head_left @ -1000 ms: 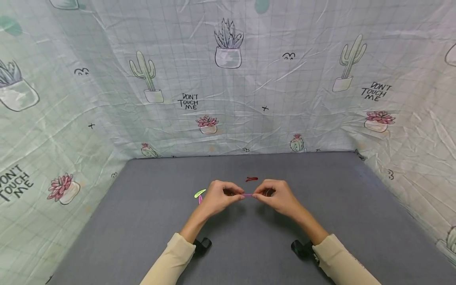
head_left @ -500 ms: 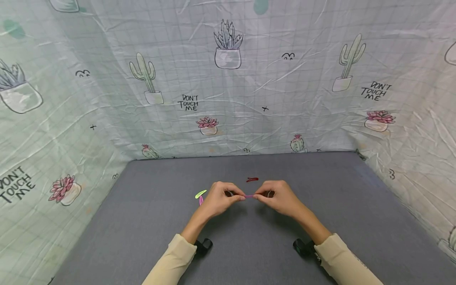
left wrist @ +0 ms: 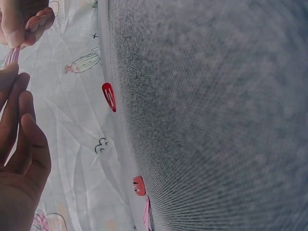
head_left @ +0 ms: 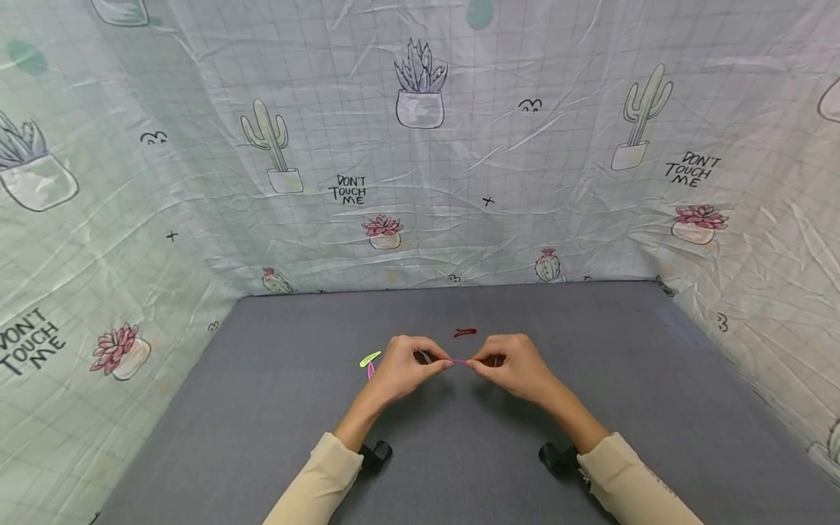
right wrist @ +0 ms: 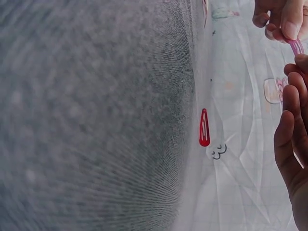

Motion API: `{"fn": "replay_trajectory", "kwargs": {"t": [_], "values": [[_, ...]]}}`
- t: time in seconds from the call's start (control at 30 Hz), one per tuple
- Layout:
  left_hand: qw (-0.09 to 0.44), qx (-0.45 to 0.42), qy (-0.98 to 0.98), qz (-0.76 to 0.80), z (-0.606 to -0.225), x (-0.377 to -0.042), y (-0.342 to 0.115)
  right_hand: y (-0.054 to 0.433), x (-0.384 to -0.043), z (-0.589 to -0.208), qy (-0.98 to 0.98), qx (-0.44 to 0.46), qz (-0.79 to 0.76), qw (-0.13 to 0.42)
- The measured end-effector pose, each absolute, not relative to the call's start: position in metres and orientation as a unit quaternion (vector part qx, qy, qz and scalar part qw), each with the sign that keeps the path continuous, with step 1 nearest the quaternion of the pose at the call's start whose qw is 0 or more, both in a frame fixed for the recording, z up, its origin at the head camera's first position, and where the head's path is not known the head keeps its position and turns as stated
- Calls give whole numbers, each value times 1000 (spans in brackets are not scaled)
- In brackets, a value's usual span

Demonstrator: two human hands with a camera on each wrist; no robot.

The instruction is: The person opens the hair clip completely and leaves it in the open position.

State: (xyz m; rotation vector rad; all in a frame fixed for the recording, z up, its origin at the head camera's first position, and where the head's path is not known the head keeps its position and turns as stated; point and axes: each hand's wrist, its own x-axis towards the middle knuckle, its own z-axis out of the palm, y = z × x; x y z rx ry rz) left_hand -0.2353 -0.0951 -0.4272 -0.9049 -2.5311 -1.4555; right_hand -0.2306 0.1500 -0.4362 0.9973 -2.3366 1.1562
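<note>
A pink-purple snap hair clip [head_left: 459, 362] is stretched between both hands above the grey table. My left hand [head_left: 408, 366] pinches one end between thumb and fingertips, and my right hand [head_left: 515, 364] pinches the other end the same way. In the right wrist view the middle of the clip [right wrist: 296, 46] shows between the two sets of fingertips; its ends are covered. Just beyond the hands lies a red snap hair clip [head_left: 465, 332]. Left of my left hand lie a yellow-green clip [head_left: 370, 359] and a pink clip [head_left: 370, 372], the latter partly hidden.
In the left wrist view a small coral-red piece [left wrist: 139, 186] lies by a pink clip [left wrist: 147, 214]. A patterned cloth [head_left: 420, 182] hangs behind and at both sides of the grey table [head_left: 262, 437]. Dark wrist cameras [head_left: 375, 456] are strapped under both wrists.
Both hands keep their hold on the pink-purple clip and stay nearly in place. The whole head view has shifted very slightly; the clips on the table lie as before.
</note>
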Motion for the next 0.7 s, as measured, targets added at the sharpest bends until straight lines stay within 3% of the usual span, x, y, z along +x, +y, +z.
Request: {"fn": "replay_trajectory", "kwargs": {"t": [0.7], "values": [[44, -295, -822, -485, -429, -236, -95, 147, -230, -438, -822, 346, 409, 194]]}}
